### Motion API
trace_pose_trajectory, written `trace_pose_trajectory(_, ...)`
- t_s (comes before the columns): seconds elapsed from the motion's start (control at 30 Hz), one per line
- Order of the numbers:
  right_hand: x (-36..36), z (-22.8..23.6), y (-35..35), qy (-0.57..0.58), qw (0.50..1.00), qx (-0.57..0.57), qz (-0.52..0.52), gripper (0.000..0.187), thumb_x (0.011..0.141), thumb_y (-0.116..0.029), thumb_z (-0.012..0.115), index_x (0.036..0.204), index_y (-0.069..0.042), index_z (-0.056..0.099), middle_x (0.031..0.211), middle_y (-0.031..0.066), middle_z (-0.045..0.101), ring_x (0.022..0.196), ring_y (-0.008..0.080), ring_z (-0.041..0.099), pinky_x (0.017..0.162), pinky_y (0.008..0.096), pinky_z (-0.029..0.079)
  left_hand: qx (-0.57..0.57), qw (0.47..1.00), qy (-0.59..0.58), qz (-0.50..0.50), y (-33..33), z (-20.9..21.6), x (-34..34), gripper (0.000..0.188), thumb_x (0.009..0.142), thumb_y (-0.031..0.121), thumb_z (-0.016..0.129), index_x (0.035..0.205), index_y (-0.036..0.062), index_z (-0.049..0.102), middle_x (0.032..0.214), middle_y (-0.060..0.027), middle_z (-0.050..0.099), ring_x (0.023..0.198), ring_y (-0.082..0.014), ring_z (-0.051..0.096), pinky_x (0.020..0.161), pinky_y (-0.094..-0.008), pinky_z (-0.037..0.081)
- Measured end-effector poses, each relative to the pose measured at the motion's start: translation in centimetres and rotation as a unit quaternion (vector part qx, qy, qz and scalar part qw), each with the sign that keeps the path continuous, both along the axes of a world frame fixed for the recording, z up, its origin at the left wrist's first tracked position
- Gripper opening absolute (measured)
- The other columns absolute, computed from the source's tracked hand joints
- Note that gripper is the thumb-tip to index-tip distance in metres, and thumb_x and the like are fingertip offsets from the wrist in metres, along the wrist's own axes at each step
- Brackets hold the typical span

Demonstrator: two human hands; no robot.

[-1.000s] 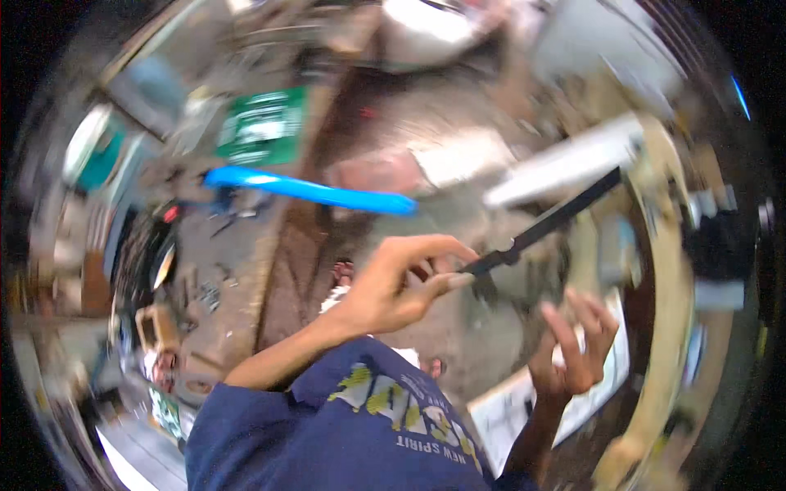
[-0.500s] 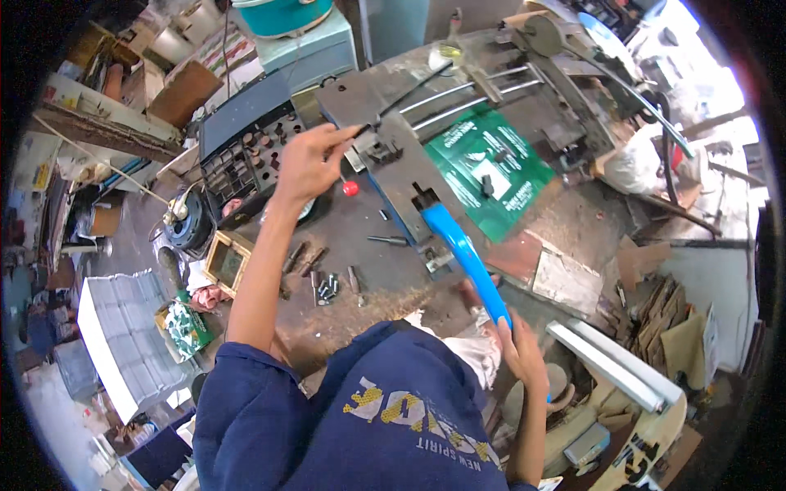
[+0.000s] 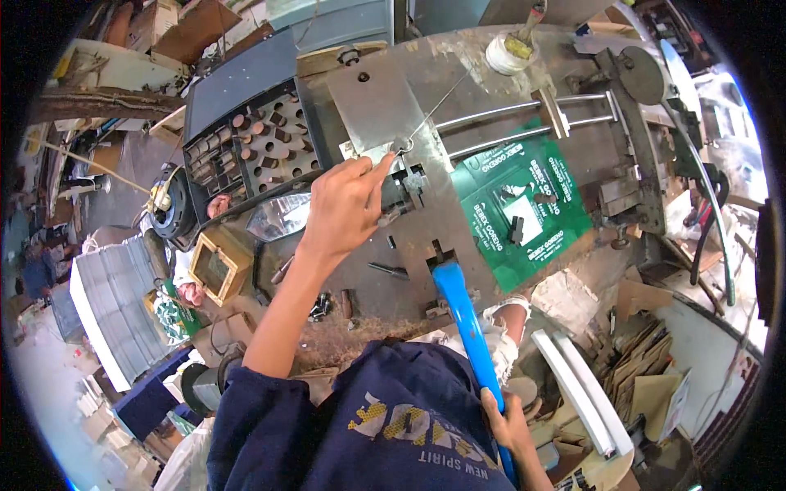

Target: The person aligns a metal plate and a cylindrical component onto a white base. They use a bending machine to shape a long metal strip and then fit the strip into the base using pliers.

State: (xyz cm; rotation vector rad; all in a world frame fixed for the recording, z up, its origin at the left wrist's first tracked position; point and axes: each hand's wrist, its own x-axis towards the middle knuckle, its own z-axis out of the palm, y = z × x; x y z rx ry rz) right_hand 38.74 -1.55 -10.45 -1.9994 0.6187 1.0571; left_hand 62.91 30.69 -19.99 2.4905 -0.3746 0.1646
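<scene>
My left hand (image 3: pixel 348 204) is closed in a pinch over the steel plate of a bench-mounted metal jig (image 3: pixel 368 106). Its fingertips are on the looped near end of a thin metal rod (image 3: pixel 434 113), which slants up and away to the right. My right hand (image 3: pixel 509 425) is wrapped round the lower part of a long blue lever handle (image 3: pixel 468 323). The handle's far end sits in a dark slotted fitting at the jig's near edge. Close to my left wrist, a dark pin (image 3: pixel 388 270) and small metal studs (image 3: pixel 321 307) lie on the bench.
An open dark case (image 3: pixel 254 147) of round and square metal pieces stands left of the jig. A green printed sheet (image 3: pixel 532 213) lies under two steel guide rails (image 3: pixel 499 143). Farther back is a white pot (image 3: pixel 509 56) with a brush. A wooden-framed box (image 3: pixel 221 263) stands at left.
My left hand has moved right and nearer; the red ball below it no longer shows. My right hand has drawn the blue handle's lower end toward me. The whole view has shifted.
</scene>
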Motion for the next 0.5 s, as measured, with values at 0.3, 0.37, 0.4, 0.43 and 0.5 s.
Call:
trace_pose_trajectory(0.3, -3.9, -4.5, -0.9, -0.072, 0.997, -0.027, -0.018, 0.063, 0.099, -0.058, 0.057, 0.092, 0.005, 0.062, 0.076, 0.0097, 0.056, 0.075, 0.0199, 0.052, 0.069, 0.0396, 0.045, 0.011, 0.999, 0.045, -0.020, -0.6, -0.6, 0.8, 0.045, 0.080, -0.002, 0.064, 0.125, -0.0010, 0.067, 0.080, -0.0139, 0.055, 0.076, -0.0330, 0.060, 0.069, -0.0452, 0.048)
trace_pose_trajectory(0.37, -5.7, -6.7, -1.5, -0.194, 0.978, -0.071, 0.020, 0.062, 0.099, -0.056, 0.057, 0.089, 0.005, 0.060, 0.073, 0.0096, 0.054, 0.072, 0.0198, 0.050, 0.066, 0.0413, 0.042, -0.004, 0.999, 0.043, -0.026, -0.5, -0.5, 0.9, 0.046, 0.079, -0.002, 0.063, 0.125, -0.0012, 0.066, 0.080, -0.0141, 0.055, 0.076, -0.0335, 0.060, 0.069, -0.0455, 0.048)
trace_pose_trajectory(0.4, -5.4, -6.5, -1.7, -0.192, 0.979, -0.072, 0.020, 0.062, 0.099, -0.056, 0.057, 0.089, 0.005, 0.060, 0.073, 0.0096, 0.054, 0.072, 0.0198, 0.050, 0.066, 0.0413, 0.042, -0.009, 0.998, 0.060, -0.026, -0.4, -0.6, 0.9, 0.047, 0.078, -0.002, 0.064, 0.125, -0.0019, 0.067, 0.079, -0.0144, 0.055, 0.075, -0.0341, 0.060, 0.069, -0.0457, 0.048)
trace_pose_trajectory(0.43, -4.8, -6.4, -1.9, -0.100, 0.994, -0.047, 0.020, 0.056, 0.097, -0.051, 0.060, 0.100, 0.005, 0.065, 0.080, 0.0176, 0.061, 0.080, 0.0285, 0.055, 0.076, 0.0446, 0.045, -0.014, 0.997, 0.076, -0.027, -0.3, -0.7, 0.8, 0.047, 0.077, -0.002, 0.064, 0.124, -0.0026, 0.067, 0.078, -0.0146, 0.055, 0.075, -0.0347, 0.060, 0.068, -0.0459, 0.047)
trace_pose_trajectory(0.5, -4.0, -5.5, -1.9, -0.008, 1.000, -0.021, 0.019, 0.054, 0.096, -0.046, 0.062, 0.112, 0.005, 0.070, 0.087, 0.0256, 0.068, 0.087, 0.0372, 0.061, 0.087, 0.0479, 0.047, -0.015, 0.996, 0.083, -0.027, -0.1, -0.7, 0.5, 0.047, 0.076, -0.003, 0.064, 0.123, -0.0034, 0.067, 0.077, -0.0148, 0.055, 0.073, -0.0350, 0.060, 0.067, -0.0456, 0.047)
